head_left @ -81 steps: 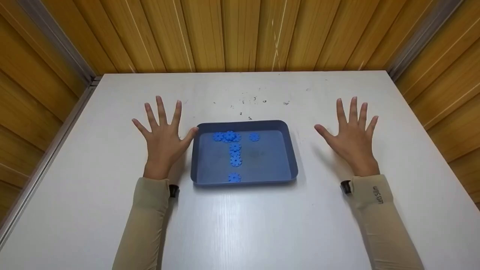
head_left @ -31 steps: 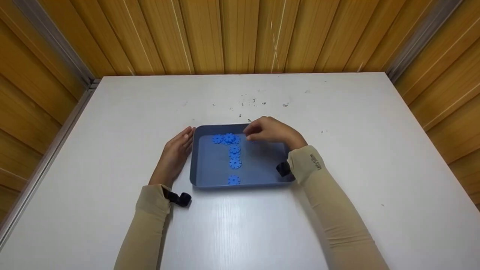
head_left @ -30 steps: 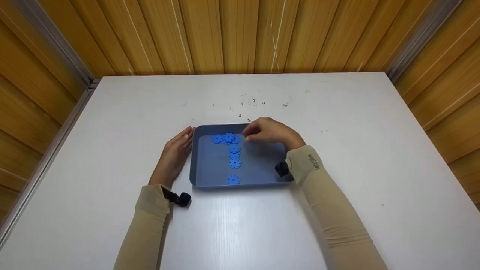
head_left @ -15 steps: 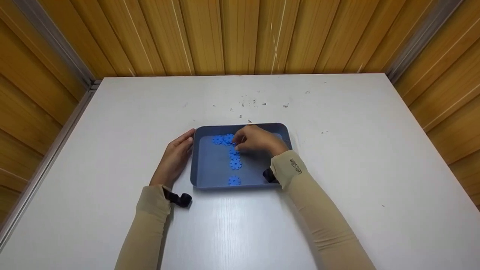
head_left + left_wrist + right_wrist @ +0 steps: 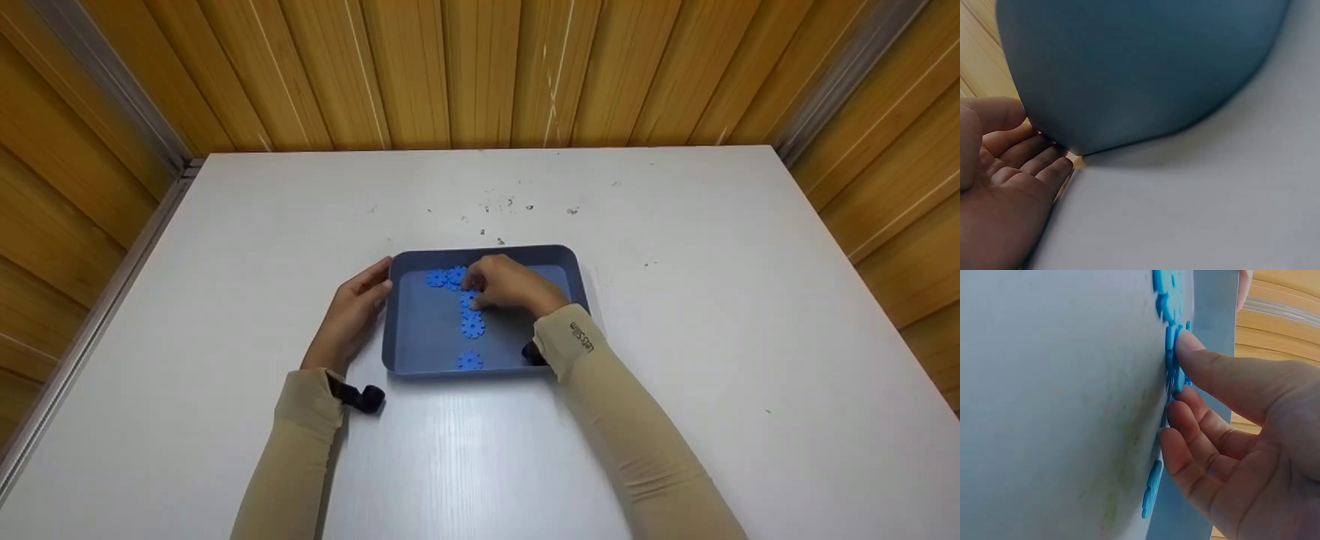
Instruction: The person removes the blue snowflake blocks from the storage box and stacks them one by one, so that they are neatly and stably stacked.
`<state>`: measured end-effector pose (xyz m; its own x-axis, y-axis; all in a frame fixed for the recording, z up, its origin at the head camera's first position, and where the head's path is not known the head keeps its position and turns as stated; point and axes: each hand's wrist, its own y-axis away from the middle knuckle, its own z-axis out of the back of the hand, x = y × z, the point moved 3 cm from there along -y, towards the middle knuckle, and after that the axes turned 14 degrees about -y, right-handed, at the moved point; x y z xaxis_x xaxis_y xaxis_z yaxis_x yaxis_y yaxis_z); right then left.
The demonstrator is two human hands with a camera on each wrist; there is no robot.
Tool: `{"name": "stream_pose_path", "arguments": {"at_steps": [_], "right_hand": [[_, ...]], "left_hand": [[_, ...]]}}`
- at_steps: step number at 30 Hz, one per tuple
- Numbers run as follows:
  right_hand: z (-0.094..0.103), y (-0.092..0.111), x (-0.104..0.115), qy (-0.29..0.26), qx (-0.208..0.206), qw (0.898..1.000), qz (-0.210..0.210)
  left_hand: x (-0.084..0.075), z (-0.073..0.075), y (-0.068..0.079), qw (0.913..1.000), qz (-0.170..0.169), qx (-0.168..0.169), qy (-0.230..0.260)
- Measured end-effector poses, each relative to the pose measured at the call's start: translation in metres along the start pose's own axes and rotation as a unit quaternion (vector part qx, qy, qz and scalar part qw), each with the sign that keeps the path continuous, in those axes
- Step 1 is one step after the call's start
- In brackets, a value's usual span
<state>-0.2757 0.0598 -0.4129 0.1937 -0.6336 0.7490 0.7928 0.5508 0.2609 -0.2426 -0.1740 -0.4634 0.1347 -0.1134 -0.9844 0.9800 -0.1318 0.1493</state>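
Note:
A blue-grey tray (image 5: 420,330) holds several blue notched interlocking discs: a cluster (image 5: 436,278) near the back wall, an overlapping column (image 5: 472,327) in the middle, and a single disc (image 5: 470,360) by the front wall. Over the top of the column is my right hand (image 5: 514,285), its thumb and curled fingers pinching a blue notched disc (image 5: 1179,368) in the right wrist view. Another disc (image 5: 1152,489) lies alone beyond those fingers, covered by the hand in the head view. My left hand (image 5: 349,311) touches the tray's left outer wall with extended fingers and thumb.
The white table (image 5: 720,300) carries small dark marks behind the tray. Wood-panelled walls (image 5: 480,75) enclose its back and sides. A small black wrist camera (image 5: 369,399) sits on the left wrist.
Both hands have come in from spread beside the tray. The left has settled at its left wall; the right has reached inside, shifting left and forward from the back right onto the discs.

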Motion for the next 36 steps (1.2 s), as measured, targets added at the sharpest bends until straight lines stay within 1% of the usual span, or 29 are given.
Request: {"name": "stream_pose_path", "arguments": {"at_steps": [9, 13, 18, 22, 29, 36], "right_hand": [[0.000, 0.003, 0.001, -0.005, -0.011, 1.000, 0.017], [0.002, 0.005, 0.002, -0.005, -0.018, 0.999, 0.035], [0.007, 0.009, 0.003, -0.006, -0.022, 0.998, 0.054], [0.011, 0.013, 0.004, -0.008, -0.017, 0.999, 0.050], [0.026, 0.026, 0.007, -0.002, -0.011, 0.998, 0.054], [0.047, 0.040, 0.007, -0.016, -0.013, 0.999, 0.047]], "left_hand": [[-0.001, -0.001, 0.000, 1.0000, 0.000, -0.002, 0.002], [-0.001, -0.001, 0.000, 1.0000, -0.004, -0.004, -0.006], [0.000, 0.000, 0.000, 0.9999, 0.001, -0.010, -0.003], [0.001, 0.000, -0.001, 0.9999, 0.005, -0.009, -0.003], [0.001, 0.000, 0.000, 0.9999, 0.008, 0.002, -0.007], [0.000, 0.000, -0.001, 1.0000, -0.003, 0.002, 0.006]]}}
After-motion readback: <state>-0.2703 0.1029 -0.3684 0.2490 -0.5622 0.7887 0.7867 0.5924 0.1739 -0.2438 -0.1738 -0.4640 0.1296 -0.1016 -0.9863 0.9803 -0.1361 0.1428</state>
